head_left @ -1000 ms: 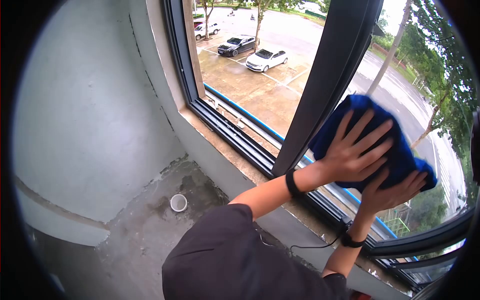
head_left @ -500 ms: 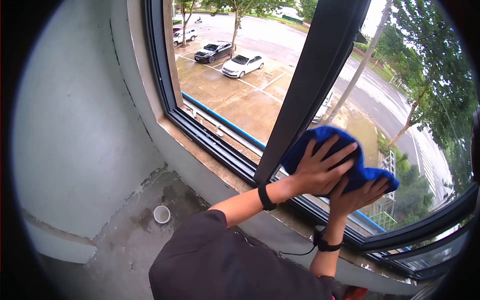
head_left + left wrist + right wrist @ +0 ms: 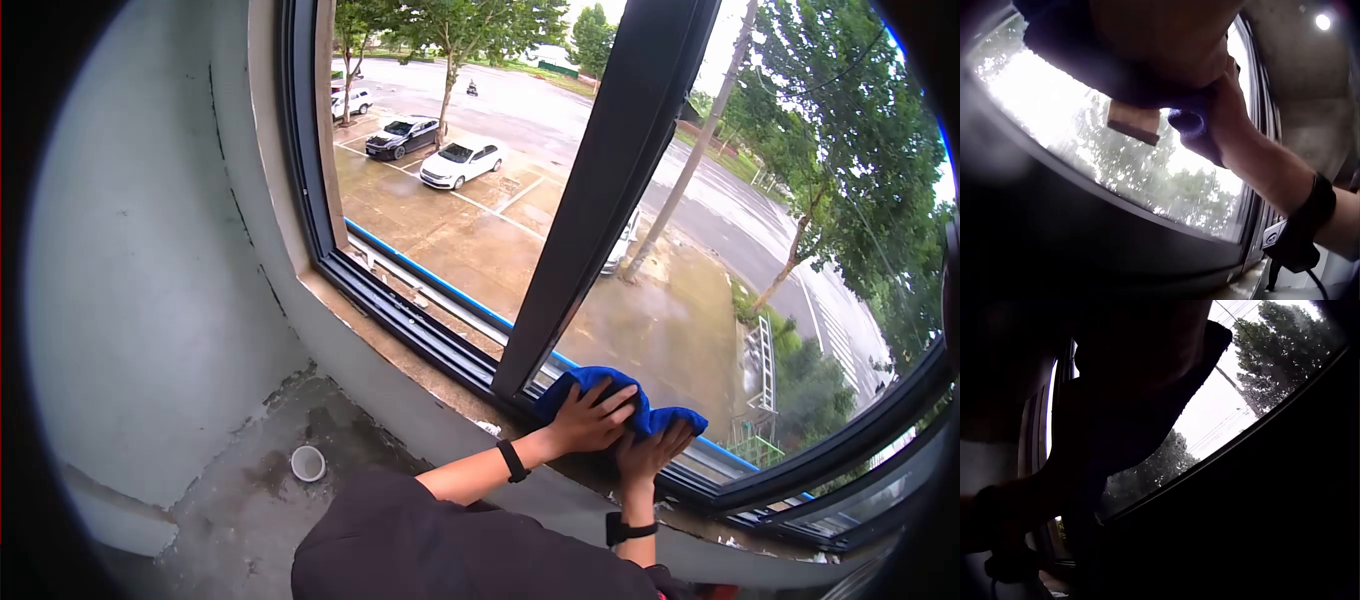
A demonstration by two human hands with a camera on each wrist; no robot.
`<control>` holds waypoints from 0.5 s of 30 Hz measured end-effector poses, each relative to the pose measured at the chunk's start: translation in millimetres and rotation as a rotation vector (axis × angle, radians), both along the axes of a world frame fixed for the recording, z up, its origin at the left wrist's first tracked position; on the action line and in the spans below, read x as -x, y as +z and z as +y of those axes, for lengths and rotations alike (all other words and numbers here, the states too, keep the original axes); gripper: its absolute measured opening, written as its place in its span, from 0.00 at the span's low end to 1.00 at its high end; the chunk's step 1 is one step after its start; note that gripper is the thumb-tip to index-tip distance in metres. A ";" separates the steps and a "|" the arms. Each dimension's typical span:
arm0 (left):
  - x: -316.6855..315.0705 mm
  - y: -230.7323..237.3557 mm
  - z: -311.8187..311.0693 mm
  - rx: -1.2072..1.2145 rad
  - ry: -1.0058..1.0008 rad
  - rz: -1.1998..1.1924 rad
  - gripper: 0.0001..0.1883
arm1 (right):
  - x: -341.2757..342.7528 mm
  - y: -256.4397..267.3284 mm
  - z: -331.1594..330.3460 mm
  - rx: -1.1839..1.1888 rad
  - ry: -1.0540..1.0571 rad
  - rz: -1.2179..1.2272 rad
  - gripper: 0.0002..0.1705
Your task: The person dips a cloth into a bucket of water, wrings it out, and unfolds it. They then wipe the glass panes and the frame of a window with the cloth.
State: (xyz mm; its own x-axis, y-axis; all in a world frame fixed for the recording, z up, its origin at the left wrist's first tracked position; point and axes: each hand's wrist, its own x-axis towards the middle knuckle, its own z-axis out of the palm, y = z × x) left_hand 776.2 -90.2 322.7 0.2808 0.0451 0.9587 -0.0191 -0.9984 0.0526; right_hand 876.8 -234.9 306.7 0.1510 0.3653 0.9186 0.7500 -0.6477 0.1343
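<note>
A blue cloth (image 3: 641,418) lies bunched low against the window pane (image 3: 690,310), beside the foot of a thick dark upright (image 3: 610,190). My left hand (image 3: 588,418) presses the cloth's left part with spread fingers. Just to its right and slightly lower, my right hand (image 3: 650,455) rests its extended fingers on the other part. Both hands reach over the bottom frame. In the left wrist view, a fold of the cloth (image 3: 1191,122) shows beside the right hand (image 3: 1232,115). Deep shadow darkens the hand and cloth in the right wrist view.
The dark window frame's bottom track (image 3: 410,320) runs along a rough sill (image 3: 360,315). A white round container (image 3: 308,463) stands on the concrete floor (image 3: 235,510) at lower left. Beyond the window are parked cars (image 3: 460,163), trees and a pole (image 3: 695,150).
Both hands have moved down the pane and leftward in view, carrying the cloth from mid-pane to the bottom edge. The head view has shifted too.
</note>
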 end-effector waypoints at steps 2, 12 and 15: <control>0.5 24.1 -2.4 0.074 -0.068 0.031 0.26 | -1.5 34.2 -13.8 0.063 0.034 -0.022 0.41; -4.5 143.5 5.7 0.028 0.028 -0.030 0.28 | 5.5 174.5 14.0 -0.304 0.034 -0.139 0.41; -11.7 52.2 -2.3 0.032 0.152 0.049 0.28 | -0.7 102.5 6.6 -0.236 -0.006 -0.090 0.46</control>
